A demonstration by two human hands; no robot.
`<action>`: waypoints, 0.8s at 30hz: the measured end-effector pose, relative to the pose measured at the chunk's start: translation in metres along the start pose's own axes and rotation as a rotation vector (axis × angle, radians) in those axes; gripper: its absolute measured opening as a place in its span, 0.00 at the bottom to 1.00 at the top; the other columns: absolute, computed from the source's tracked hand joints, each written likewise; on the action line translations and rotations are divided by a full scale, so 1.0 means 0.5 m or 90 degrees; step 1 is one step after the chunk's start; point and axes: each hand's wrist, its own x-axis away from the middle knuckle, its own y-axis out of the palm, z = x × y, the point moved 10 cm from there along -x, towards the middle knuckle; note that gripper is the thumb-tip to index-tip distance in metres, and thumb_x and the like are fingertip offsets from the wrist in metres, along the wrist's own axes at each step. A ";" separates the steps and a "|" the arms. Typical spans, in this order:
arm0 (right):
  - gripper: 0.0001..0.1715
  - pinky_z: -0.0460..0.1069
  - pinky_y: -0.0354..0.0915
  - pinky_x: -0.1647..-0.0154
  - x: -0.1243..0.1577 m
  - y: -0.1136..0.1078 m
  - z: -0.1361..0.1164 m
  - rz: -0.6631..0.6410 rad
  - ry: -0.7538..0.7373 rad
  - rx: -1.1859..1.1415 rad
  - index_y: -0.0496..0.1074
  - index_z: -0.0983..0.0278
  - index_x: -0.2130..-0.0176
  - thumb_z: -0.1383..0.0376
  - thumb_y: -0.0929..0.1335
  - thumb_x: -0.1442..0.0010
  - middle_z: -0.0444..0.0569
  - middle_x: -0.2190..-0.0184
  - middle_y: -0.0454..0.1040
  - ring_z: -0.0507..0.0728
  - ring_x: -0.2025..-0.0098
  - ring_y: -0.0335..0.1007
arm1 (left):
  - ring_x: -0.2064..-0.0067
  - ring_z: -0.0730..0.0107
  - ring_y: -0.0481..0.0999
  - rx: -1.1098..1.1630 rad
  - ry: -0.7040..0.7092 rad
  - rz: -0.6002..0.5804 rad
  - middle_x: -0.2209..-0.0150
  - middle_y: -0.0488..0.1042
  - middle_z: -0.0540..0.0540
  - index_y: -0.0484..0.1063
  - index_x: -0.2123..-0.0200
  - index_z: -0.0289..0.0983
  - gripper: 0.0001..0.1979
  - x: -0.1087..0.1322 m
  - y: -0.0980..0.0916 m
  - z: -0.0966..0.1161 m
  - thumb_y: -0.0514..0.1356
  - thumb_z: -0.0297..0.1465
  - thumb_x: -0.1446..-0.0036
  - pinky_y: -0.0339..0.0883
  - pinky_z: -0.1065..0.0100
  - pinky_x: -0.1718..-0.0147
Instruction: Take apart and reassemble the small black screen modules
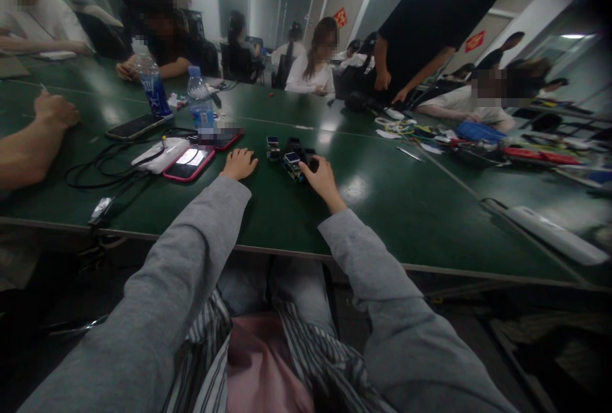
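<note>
My left hand (239,164) rests on the green table (392,209), fingers curled loosely downward, holding nothing that I can see. It lies just right of a pink-cased phone (189,164) with a lit screen. My right hand (321,179) is closed around a small dark electronic module (292,165) with a tiny lit display. More small dark modules (287,145) stand just beyond it. Both arms wear grey sleeves.
A white power bank (161,154), black cables (102,167), another phone (136,126) and two water bottles (153,88) sit at the left. A co-worker's forearm (29,145) lies far left. Tools and wires (454,142) clutter the right, near a white power strip (554,234). Several people sit and stand around the table.
</note>
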 end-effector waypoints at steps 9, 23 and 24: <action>0.34 0.69 0.54 0.32 0.017 -0.029 -0.058 0.086 -0.112 0.084 0.69 0.62 0.39 0.42 0.60 0.29 0.62 0.31 0.57 0.70 0.29 0.49 | 0.27 0.49 0.56 -0.001 -0.008 -0.013 0.28 0.59 0.40 0.63 0.31 0.40 0.29 0.000 0.001 -0.004 0.45 0.45 0.28 0.52 0.45 0.30; 0.32 0.63 0.58 0.34 0.069 0.026 -0.169 -0.051 -0.284 0.061 0.70 0.59 0.36 0.47 0.53 0.24 0.54 0.38 0.70 0.63 0.33 0.58 | 0.29 0.47 0.58 -0.021 -0.002 0.008 0.29 0.61 0.38 0.64 0.32 0.37 0.28 0.007 -0.006 0.006 0.45 0.42 0.28 0.54 0.45 0.31; 0.31 0.64 0.58 0.34 0.062 0.015 -0.158 -0.018 -0.260 0.069 0.69 0.59 0.36 0.49 0.54 0.23 0.54 0.37 0.69 0.64 0.32 0.56 | 0.29 0.47 0.58 -0.021 -0.001 0.006 0.29 0.61 0.38 0.64 0.32 0.36 0.29 0.006 -0.006 0.006 0.45 0.42 0.28 0.54 0.45 0.31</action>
